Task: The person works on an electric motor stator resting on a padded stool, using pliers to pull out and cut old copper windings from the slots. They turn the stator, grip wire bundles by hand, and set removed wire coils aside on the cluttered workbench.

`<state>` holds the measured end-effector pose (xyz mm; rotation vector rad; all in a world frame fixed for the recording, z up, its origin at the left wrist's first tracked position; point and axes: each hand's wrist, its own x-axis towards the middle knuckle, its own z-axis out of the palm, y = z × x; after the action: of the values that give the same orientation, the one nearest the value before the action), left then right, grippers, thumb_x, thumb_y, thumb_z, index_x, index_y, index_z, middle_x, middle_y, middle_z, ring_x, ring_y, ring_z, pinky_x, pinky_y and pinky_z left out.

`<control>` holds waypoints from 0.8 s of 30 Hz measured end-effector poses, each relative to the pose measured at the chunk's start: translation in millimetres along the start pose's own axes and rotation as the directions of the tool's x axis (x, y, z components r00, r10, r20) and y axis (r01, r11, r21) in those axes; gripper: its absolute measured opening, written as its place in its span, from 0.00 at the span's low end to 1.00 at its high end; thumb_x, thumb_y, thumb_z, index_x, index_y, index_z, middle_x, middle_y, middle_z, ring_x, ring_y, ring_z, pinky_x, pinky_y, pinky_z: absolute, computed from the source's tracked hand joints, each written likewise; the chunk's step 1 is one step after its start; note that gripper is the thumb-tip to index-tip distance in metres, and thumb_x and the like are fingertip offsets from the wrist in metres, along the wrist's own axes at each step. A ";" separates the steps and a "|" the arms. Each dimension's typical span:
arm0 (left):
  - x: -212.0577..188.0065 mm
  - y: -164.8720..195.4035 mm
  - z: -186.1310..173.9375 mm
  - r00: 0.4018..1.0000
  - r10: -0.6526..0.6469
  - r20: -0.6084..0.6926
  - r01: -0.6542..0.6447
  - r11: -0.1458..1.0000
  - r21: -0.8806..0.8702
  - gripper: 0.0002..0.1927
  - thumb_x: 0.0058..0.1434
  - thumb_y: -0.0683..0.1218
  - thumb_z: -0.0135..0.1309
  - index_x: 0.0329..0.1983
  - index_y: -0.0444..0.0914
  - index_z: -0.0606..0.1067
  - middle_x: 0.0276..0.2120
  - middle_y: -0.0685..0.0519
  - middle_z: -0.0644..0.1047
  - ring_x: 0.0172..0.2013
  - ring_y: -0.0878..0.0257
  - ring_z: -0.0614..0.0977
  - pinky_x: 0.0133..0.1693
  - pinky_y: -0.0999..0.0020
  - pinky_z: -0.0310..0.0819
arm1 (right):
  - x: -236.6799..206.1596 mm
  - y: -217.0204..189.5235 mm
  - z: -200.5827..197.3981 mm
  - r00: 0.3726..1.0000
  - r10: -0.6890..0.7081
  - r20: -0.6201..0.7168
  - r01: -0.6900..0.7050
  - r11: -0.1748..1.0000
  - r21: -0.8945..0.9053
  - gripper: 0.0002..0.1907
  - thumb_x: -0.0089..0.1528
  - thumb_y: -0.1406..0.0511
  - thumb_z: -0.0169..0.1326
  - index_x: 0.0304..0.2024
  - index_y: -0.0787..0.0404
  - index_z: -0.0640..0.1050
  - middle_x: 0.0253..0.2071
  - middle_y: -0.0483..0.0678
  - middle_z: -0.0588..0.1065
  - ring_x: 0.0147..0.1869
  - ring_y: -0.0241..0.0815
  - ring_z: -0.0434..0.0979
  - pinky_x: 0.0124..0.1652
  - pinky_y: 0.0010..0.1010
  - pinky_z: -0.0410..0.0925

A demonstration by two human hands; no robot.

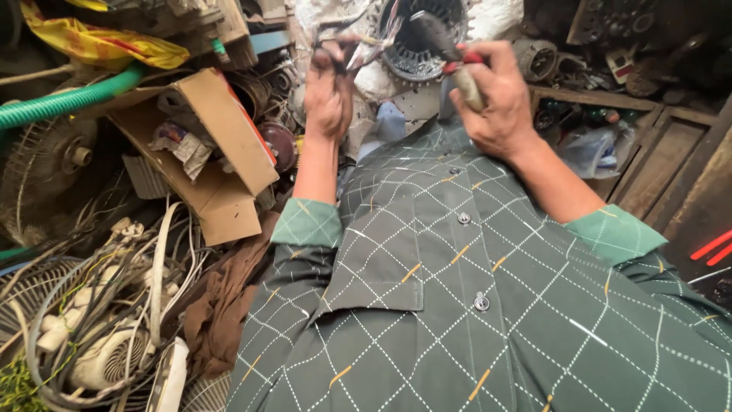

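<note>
Both hands raised: left hand (328, 95) grip pinched on wires (358, 46), right hand (496, 99) grip closed around red-handled pliers (450, 53).

An open brown cardboard box (217, 152) lies left among scrap.

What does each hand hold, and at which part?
The right hand grips pliers by the red-tipped handles. The left hand pinches thin wires near their ends; what exactly lies between its fingers is too blurred to tell.
</note>
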<state>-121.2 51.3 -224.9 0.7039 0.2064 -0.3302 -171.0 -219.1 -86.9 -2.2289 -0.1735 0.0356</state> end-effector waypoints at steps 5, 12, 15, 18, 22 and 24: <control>-20.3 -8.3 -22.4 0.997 -0.040 -0.070 0.050 0.988 0.144 0.16 0.74 0.56 0.48 0.46 0.41 0.77 0.52 0.54 0.78 0.42 0.68 0.74 0.48 0.69 0.66 | -6.0 7.4 16.5 0.998 0.055 0.023 -0.054 0.998 -0.032 0.19 0.62 0.74 0.62 0.56 0.64 0.78 0.57 0.57 0.70 0.58 0.57 0.75 0.53 0.41 0.71; -23.0 -4.1 -16.3 0.992 -0.113 -0.051 0.118 0.987 0.111 0.16 0.68 0.60 0.49 0.41 0.44 0.75 0.41 0.50 0.82 0.32 0.66 0.81 0.30 0.73 0.68 | -9.7 29.4 41.0 0.983 -0.036 0.179 0.094 0.940 -0.328 0.20 0.57 0.73 0.58 0.53 0.62 0.78 0.54 0.55 0.70 0.54 0.58 0.73 0.50 0.44 0.70; -21.3 -5.2 -15.0 0.994 -0.110 -0.012 0.110 0.994 0.018 0.17 0.74 0.58 0.49 0.45 0.40 0.74 0.37 0.51 0.77 0.39 0.60 0.80 0.43 0.64 0.75 | -11.8 31.7 45.4 0.992 -0.045 0.119 0.085 0.931 -0.355 0.19 0.62 0.73 0.58 0.56 0.63 0.77 0.54 0.55 0.69 0.55 0.57 0.73 0.49 0.44 0.70; -21.7 -7.8 -17.3 0.994 -0.112 -0.005 0.111 0.987 -0.115 0.17 0.74 0.60 0.46 0.43 0.42 0.69 0.34 0.53 0.71 0.37 0.61 0.74 0.40 0.66 0.69 | -14.3 29.8 48.1 0.975 -0.025 0.222 0.118 0.902 -0.416 0.19 0.60 0.72 0.58 0.54 0.64 0.76 0.52 0.56 0.69 0.51 0.58 0.72 0.45 0.45 0.68; -23.1 -16.4 -20.0 0.995 -0.076 -0.071 0.063 0.983 -0.174 0.26 0.70 0.69 0.39 0.39 0.42 0.65 0.31 0.55 0.65 0.32 0.64 0.67 0.36 0.67 0.64 | -15.6 26.6 53.6 0.972 -0.073 0.224 0.166 0.886 -0.433 0.19 0.56 0.72 0.59 0.51 0.60 0.76 0.50 0.53 0.69 0.51 0.57 0.72 0.45 0.46 0.68; -21.8 -19.9 -21.4 0.993 -0.032 -0.114 0.013 0.987 -0.160 0.31 0.67 0.74 0.35 0.37 0.42 0.64 0.29 0.56 0.64 0.31 0.64 0.66 0.34 0.67 0.63 | -14.5 26.4 57.9 0.976 -0.096 0.194 0.172 0.888 -0.426 0.22 0.56 0.72 0.58 0.54 0.62 0.76 0.50 0.55 0.68 0.51 0.58 0.71 0.45 0.46 0.69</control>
<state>-150.3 56.2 -246.4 0.5631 0.3476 -0.2911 -187.4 -191.9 -143.9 -2.6625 -0.4700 0.1194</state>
